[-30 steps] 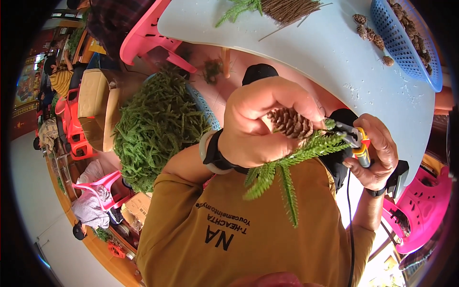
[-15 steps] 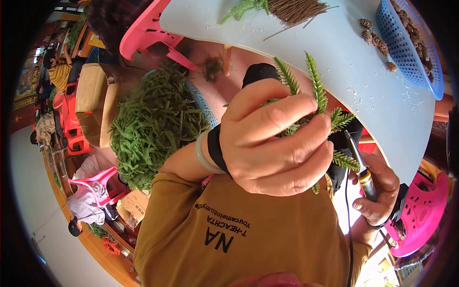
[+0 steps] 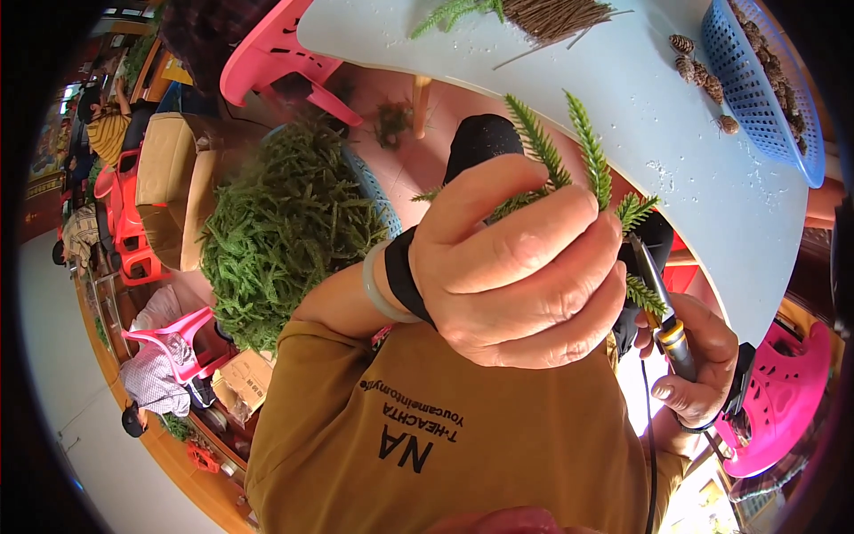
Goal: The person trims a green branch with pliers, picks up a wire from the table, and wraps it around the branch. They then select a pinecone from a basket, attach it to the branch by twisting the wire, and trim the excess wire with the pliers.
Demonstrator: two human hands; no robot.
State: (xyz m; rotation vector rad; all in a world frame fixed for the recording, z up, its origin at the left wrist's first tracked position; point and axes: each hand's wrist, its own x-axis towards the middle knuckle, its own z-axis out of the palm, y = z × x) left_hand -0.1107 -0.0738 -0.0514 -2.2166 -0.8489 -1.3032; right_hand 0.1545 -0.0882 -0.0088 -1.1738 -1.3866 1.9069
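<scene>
My left hand (image 3: 525, 267), with a pale bangle and a black band at its wrist, is closed around an artificial green pine sprig (image 3: 587, 147). Its needled tips stick out past the fingers; the stem is hidden in the hand. To the right, my right hand (image 3: 703, 360) grips a slim tool (image 3: 676, 343) with a black and yellow handle and a pointed metal end. The metal end lies beside the sprig's right-hand tips; whether it touches them I cannot tell.
A big heap of green sprigs (image 3: 285, 231) fills a blue basket (image 3: 369, 191) at left. The pale table (image 3: 623, 107) bears brown sticks (image 3: 551, 20), pine cones (image 3: 698, 76) and a blue basket of cones (image 3: 756, 98). A thin black cable (image 3: 649, 427) hangs beside my shirt.
The tool in my right hand has shifted slightly left and up, bringing its metal end closer to the sprig's tips. My left hand keeps its hold with a slight turn.
</scene>
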